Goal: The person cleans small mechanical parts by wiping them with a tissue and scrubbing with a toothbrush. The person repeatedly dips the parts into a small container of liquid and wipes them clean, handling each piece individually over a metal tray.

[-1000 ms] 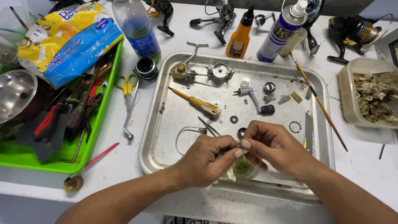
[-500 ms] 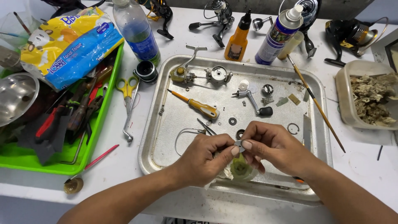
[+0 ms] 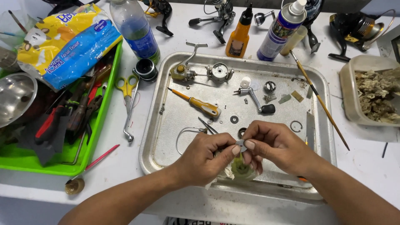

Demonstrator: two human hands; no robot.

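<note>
Mid-job, by the look of it: left hand (image 3: 204,160) and right hand (image 3: 275,146) both pinching a small grey metal piece (image 3: 241,144) over the metal tray (image 3: 160,160), with loose reel parts (image 3: 250,93) lying unassembled.

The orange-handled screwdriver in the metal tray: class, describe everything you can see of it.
The screwdriver has a thin dark metal shaft, orange near the tip, and a thicker orange-yellow handle that looks like plastic. It lies flat and diagonal on the metal tray, tip toward the upper left, handle toward the centre. Neither hand touches it; small loose parts lie nearby.
</note>
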